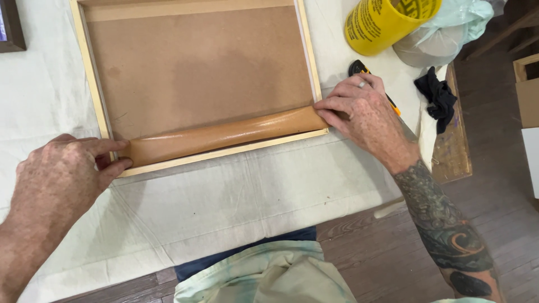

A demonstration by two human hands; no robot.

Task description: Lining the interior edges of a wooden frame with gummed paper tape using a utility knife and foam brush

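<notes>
A light wooden picture frame (90, 67) lies face down on a white cloth, its brown backing board (196, 62) showing. A strip of glossy brown tape (219, 136) runs along the frame's near edge. My left hand (62, 174) pinches the tape's left end at the near left corner. My right hand (362, 112), with a ring on one finger, presses fingertips on the tape's right end at the near right corner.
White cloth (252, 196) covers the table. A yellow cylindrical container (387, 19) lies at the back right beside a pale bag (449, 28). A black and orange tool (359, 68) sits behind my right hand. A black rag (438, 95) and a wooden board edge (455, 151) lie right. A dark frame corner (11, 25) is far left.
</notes>
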